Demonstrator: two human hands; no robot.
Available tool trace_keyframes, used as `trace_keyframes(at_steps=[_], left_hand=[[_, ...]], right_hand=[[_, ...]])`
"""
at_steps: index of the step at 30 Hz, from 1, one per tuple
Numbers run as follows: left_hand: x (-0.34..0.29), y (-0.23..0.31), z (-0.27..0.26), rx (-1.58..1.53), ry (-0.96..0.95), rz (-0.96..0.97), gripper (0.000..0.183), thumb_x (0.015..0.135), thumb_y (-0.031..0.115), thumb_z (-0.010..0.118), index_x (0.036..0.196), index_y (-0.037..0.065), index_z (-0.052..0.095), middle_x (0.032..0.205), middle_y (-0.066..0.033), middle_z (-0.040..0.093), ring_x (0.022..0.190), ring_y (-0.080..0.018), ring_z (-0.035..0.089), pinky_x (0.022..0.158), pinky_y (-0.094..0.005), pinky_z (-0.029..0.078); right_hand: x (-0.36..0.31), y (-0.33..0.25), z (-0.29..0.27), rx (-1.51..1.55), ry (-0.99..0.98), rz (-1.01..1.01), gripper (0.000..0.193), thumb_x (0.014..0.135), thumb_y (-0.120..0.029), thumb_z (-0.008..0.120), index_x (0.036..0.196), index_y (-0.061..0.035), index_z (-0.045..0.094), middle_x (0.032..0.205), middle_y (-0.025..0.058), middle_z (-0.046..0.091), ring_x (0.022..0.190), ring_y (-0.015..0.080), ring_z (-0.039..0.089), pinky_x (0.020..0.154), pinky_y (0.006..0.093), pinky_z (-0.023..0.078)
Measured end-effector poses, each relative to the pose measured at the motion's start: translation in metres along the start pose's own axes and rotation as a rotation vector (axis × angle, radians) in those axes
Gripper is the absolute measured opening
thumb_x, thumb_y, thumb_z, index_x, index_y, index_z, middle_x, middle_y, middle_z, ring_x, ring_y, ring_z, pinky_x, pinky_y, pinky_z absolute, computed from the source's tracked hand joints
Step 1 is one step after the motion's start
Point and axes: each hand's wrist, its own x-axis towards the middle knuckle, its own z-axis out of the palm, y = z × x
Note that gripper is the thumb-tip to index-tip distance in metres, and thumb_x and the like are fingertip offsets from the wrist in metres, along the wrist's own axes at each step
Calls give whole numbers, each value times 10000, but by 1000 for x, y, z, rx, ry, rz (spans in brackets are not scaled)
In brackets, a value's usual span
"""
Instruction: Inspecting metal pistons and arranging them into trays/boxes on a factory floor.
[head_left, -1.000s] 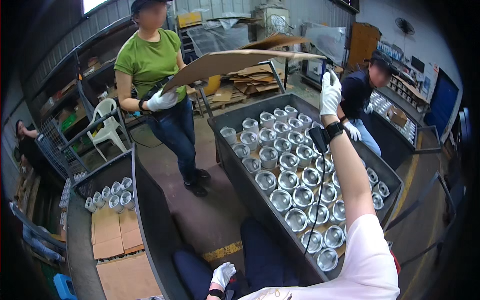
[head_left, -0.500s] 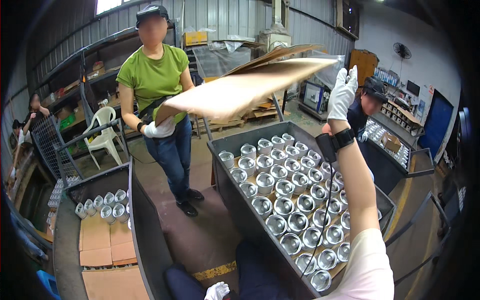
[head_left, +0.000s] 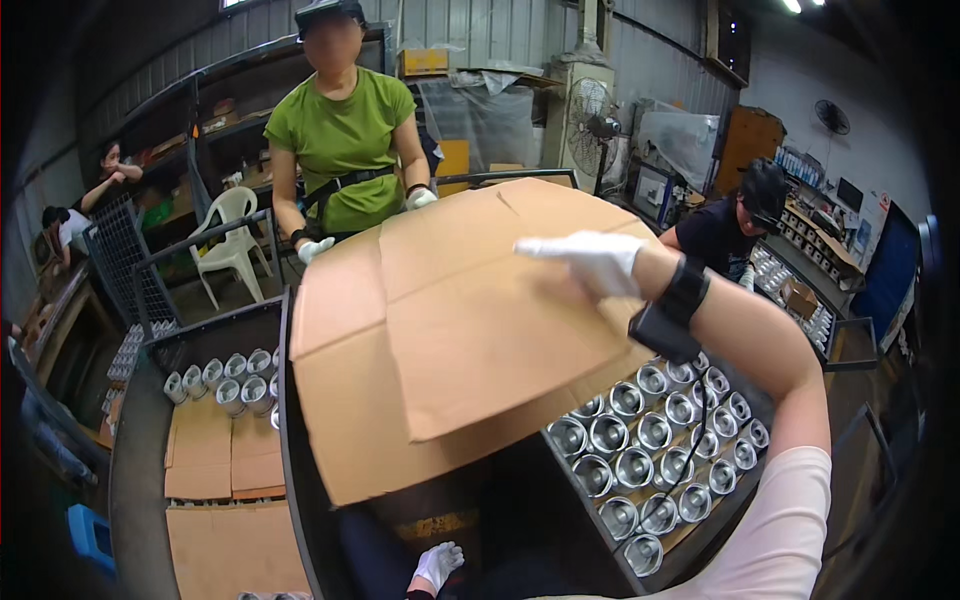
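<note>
A large sheet of brown cardboard [head_left: 470, 330] is tilted across the middle, over the gap between two dark metal carts. My right hand [head_left: 590, 260], white-gloved and partly blurred, reaches over the sheet's right part with its fingers stretched out flat. Whether the palm touches the cardboard, I cannot tell. Low in the picture, my left hand [head_left: 438, 567], also gloved, is in front of my legs, fingers extended and nothing in it. Opposite me, a person in a green top [head_left: 345, 150] has gloved hands at the sheet's far edge. Silvery metal pistons [head_left: 655, 430] stand in rows in the right cart, partly hidden by the sheet.
The left cart [head_left: 290, 430] holds several pistons [head_left: 230, 390] and flat cardboard pieces [head_left: 235, 545]. Another person [head_left: 735, 225] bends over a cart at the right. A white plastic chair [head_left: 230, 240] and a standing fan [head_left: 592, 125] are farther back. A cable hangs from my right wrist.
The cardboard sheet has come down and toward me, now showing its broad top face and covering part of the right cart. My right hand has swung from upright to flat above it.
</note>
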Motion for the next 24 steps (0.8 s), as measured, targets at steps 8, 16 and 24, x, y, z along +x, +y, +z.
trace_keyframes(at_steps=[8,16,24], left_hand=[[-27,8,27,196,83,40,277,953,180,452,1147,-7,518,1063,-184,594,907,-309,597,811,-432,505],[-16,13,25,110,67,1,268,891,185,561,1103,20,559,984,-147,624,860,-288,617,794,-406,526],[-21,15,27,323,175,-84,280,914,231,528,1116,45,581,1112,-172,608,962,-305,590,834,-426,508]], right_hand=[[-8,87,39,474,256,-225,828,834,-285,698,1411,102,248,1332,187,477,1152,183,532,957,268,431],[-134,137,9,662,751,-412,589,859,-63,656,1344,97,362,1209,128,579,1083,154,575,950,255,440],[-248,263,60,929,1175,-589,354,934,-117,479,1273,-31,431,1189,57,549,1102,179,556,938,315,458]])
